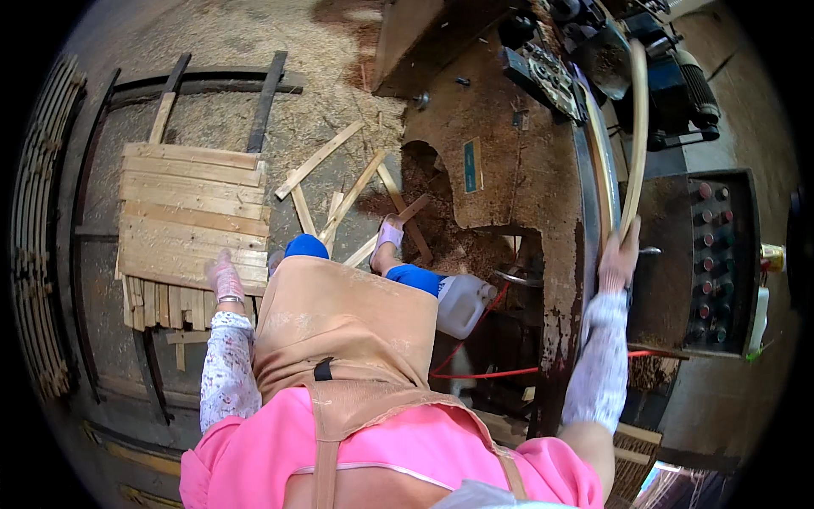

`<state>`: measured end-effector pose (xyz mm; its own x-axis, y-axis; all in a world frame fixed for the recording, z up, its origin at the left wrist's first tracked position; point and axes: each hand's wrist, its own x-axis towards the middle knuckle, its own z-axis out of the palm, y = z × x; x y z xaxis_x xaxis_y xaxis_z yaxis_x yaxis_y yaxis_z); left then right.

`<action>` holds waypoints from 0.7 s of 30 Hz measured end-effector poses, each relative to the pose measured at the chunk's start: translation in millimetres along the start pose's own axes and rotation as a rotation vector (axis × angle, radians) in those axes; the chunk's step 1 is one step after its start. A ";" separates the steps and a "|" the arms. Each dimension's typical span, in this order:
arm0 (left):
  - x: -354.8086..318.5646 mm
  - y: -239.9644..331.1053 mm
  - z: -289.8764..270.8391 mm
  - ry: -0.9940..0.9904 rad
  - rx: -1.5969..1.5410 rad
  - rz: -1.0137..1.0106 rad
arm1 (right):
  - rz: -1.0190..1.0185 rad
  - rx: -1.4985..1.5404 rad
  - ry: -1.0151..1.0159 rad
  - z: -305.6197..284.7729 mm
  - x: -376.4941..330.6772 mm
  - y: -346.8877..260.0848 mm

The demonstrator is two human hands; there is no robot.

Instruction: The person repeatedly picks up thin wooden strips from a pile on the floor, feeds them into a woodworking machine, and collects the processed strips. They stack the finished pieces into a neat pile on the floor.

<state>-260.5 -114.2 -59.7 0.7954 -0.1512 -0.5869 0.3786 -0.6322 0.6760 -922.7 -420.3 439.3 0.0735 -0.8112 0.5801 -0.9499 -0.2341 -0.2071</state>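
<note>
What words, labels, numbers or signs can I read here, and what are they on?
None can be read.
Small dark-green rectangular plate on the rust-brown machine body: any marks too small.
Black control panel with round buttons: any labels too small.
Small yellow-and-white object, far right: too blurred.
Long pale wooden strip at the right hand: no writing shows.

A: Floor (203,119) first. What's on it?

B: Sawdust (326,76), spread well past the far edge of the plank stack (195,233). Loose wooden strips (319,159) to the stack's right, some crossing. Brown shavings (462,250) farther right again.

A: Under the stack?

B: Dark frame (267,106). Bars jut out beyond the stack's far and near edges.

A: And its load?

B: Pale boards (191,178) on top, side by side, sprinkled with wood dust. Shorter pieces (164,305) show below the near edge, set crosswise.
</note>
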 end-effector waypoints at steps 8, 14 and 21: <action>20.7 -18.5 -40.1 0.344 -0.016 -0.455 | 0.169 -0.158 -0.078 64.5 79.2 -51.9; 55.0 -72.3 -47.5 0.182 -0.529 -0.469 | 0.363 -0.008 -0.261 -84.0 -113.4 -27.0; 24.4 -60.5 -61.9 0.134 -0.670 -0.323 | 0.401 0.023 -0.094 -112.0 -155.3 2.0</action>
<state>-234.7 -32.6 -87.3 0.6306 0.0837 -0.7715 0.7754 -0.0256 0.6310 -970.0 -234.8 437.1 -0.2732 -0.8856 0.3756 -0.9016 0.0997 -0.4209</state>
